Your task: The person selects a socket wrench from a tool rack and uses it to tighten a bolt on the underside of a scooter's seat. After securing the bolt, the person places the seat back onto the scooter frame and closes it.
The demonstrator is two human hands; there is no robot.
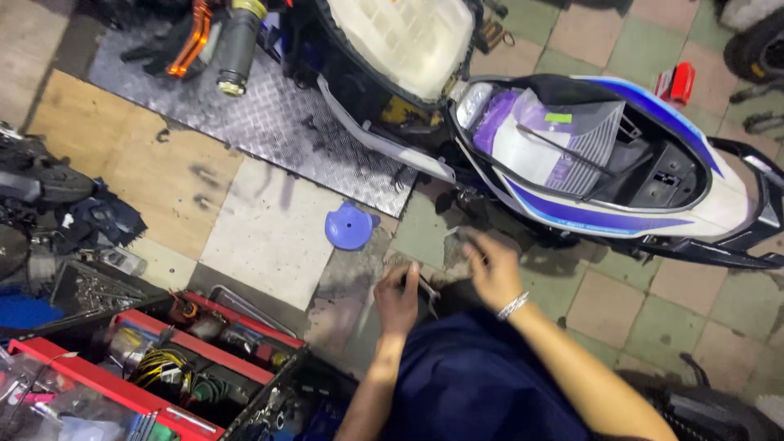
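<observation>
The left hand (397, 299) is clenched around a small metal hand tool (426, 287), whose exact type is too blurred to tell. Just beside the grip, the right hand (492, 270) rests open-fingered on the tiled floor (604, 302), grasping nothing visible. A blue plastic cap (349, 226) lies beyond the grip; the scooter (621, 163) stands beyond the right hand.
</observation>
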